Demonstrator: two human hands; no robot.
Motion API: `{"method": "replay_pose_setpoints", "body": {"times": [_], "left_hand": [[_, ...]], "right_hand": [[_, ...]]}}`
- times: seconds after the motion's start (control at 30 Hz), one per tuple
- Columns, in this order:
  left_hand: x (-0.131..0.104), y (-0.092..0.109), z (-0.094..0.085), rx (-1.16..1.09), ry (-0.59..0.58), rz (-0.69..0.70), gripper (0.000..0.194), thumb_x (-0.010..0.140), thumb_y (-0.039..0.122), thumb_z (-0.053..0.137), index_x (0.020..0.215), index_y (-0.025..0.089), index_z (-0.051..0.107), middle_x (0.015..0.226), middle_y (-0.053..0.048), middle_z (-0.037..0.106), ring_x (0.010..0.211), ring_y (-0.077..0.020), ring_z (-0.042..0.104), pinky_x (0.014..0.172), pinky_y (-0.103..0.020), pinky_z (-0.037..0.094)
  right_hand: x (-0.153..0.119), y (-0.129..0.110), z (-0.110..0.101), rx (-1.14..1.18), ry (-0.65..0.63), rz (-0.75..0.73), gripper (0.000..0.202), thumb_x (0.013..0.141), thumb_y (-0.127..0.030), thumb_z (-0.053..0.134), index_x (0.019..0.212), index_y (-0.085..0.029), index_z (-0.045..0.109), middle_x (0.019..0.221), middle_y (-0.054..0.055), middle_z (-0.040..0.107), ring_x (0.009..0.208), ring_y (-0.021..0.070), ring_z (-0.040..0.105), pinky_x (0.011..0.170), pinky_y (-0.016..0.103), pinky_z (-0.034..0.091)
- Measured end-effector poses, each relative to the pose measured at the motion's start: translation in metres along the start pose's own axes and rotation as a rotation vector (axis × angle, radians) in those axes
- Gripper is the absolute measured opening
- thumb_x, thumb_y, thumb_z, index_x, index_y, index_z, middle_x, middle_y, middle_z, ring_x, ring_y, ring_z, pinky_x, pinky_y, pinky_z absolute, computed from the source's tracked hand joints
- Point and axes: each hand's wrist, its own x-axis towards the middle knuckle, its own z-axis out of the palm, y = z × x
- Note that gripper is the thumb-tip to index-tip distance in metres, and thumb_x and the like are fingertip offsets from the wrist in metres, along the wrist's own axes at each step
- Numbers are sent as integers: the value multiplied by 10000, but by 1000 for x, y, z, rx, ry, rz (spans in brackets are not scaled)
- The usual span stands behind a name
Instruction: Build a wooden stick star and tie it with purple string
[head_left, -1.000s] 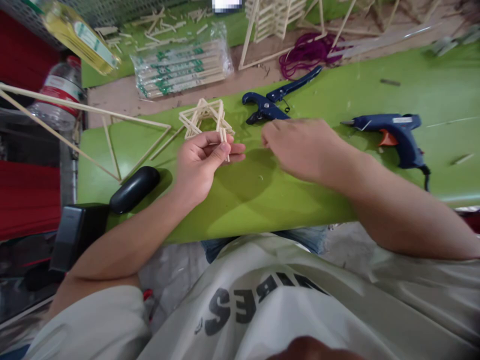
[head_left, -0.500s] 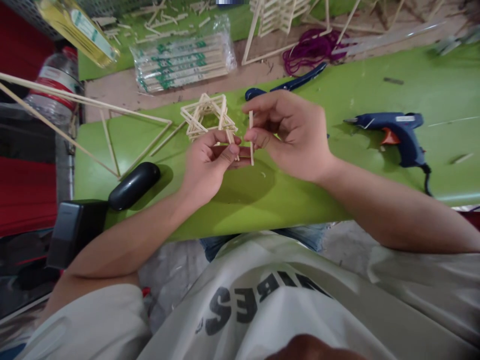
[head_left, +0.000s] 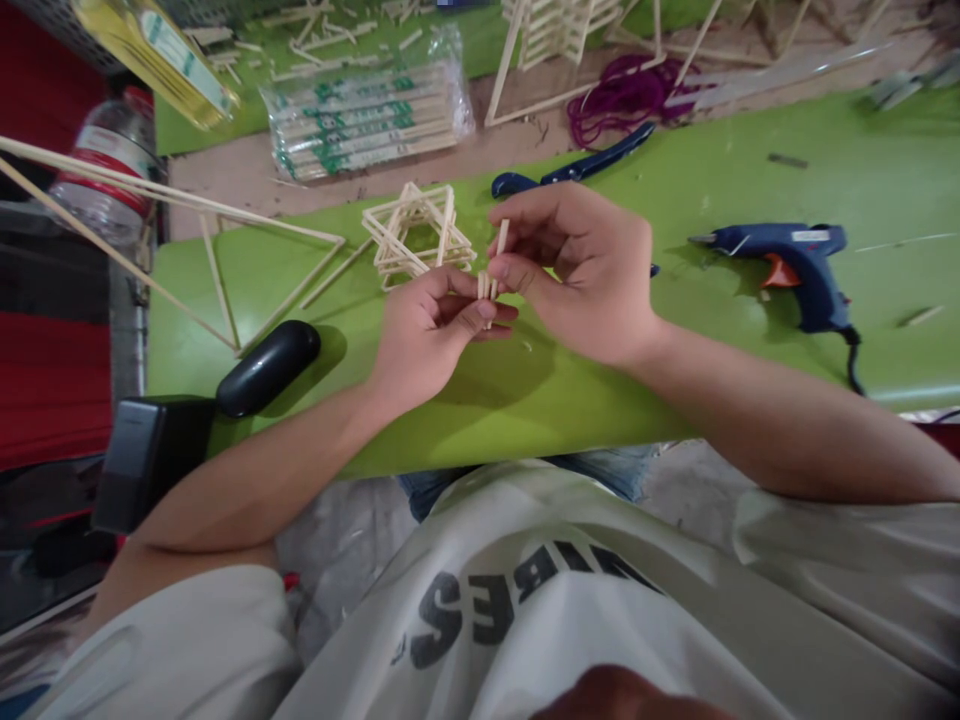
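Left hand: short sticks pinched at thumb | right hand: single stick pinched, beside them

Pale shirt, short loose sleeves, dark block lettering, blue jeans

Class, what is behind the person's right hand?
Behind the right hand, a blue tool lies on the green table: one long handle shows, plus a small blue tip near the wrist. The hand covers whatever lies between.
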Motion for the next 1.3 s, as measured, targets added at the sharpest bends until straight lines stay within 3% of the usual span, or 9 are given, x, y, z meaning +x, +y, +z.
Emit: {"method": "replay_pose_setpoints", "body": {"times": [0.17, 0.27, 0.4, 0.5, 0.6, 0.83, 1.03, 1.17, 1.3], "left_hand": [[-2, -1, 0, 25, 12, -21, 553, 884, 629, 1050, 1017, 188, 745, 941, -27, 871, 989, -250, 928, 928, -416, 836], [-2, -2, -1, 43, 18, -6, 516, 903, 610, 1041, 1034, 181, 786, 946, -34, 874, 964, -234, 921, 916, -397, 832], [1, -1, -5, 88, 34, 13, 484, 937, 627, 1007, 1043, 187, 836, 973, -62, 897, 893, -222, 906, 872, -389, 829], [2, 0, -8, 97, 57, 22, 467, 955, 611, 997, 1066, 185, 840, 1005, -81, 901, 963, -256, 920, 909, -428, 839], [2, 0, -10, 86, 60, 47, 449, 966, 569, 1001, 1110, 175, 838, 1023, -92, 897, 1000, -278, 926, 932, -460, 844], [4, 4, -12, 44, 59, 57, 480, 926, 597, 1030, 1070, 175, 853, 995, -70, 906, 949, -229, 922, 884, -360, 830], [10, 6, -18, 30, 111, 107, 522, 899, 623, 1044, 1092, 176, 854, 994, -68, 908, 945, -229, 923, 878, -354, 827], [10, 5, -21, 33, 122, 170, 445, 957, 566, 1012, 1125, 182, 862, 1015, -65, 904, 986, -235, 925, 895, -366, 830], [9, 8, -21, 56, 150, 216, 382, 994, 526, 985, 1109, 187, 851, 1023, -66, 889, 1005, -239, 919, 902, -381, 828]], "right_hand": [[-1, 7, 2, 53, 7, -87, 274, 1034, -224, 894, 1286, -330, 871, 1076, -16, 822, 910, 153, 798, 858, 325, 705], [4, 4, -12, 14, -67, -56, 299, 1049, -320, 922, 1342, -337, 864, 1123, -2, 849, 935, 171, 807, 879, 347, 717], [25, 1, -57, -362, -304, 40, 515, 1104, -514, 866, 1565, -306, 772, 1502, 121, 820, 1373, 307, 782, 1233, 525, 662], [41, 13, -89, -755, -335, 40, 980, 950, -565, 1002, 1779, -215, 612, 1848, 238, 552, 1738, 493, 497, 1462, 752, 382], [50, 37, -103, -977, -476, 224, 1394, 846, -662, 1075, 1933, -175, 351, 2013, 286, 231, 1888, 593, 129, 1483, 878, 103], [52, 42, -90, -1305, -411, 129, 857, 1030, -635, 930, 1680, -124, 702, 1646, 368, 662, 1564, 503, 610, 1315, 724, 411], [45, 17, -74, -1314, -318, 183, 560, 1179, -437, 711, 1589, -55, 704, 1514, 342, 748, 1237, 376, 743, 962, 461, 516], [41, 10, -73, -1132, -134, 167, 416, 1107, -501, 765, 1357, -169, 771, 1269, 265, 847, 1023, 344, 741, 911, 457, 517], [34, -4, -64, -959, -188, 148, 246, 1047, -341, 732, 1274, -247, 733, 1165, 191, 862, 1012, 343, 760, 919, 457, 568]]}}
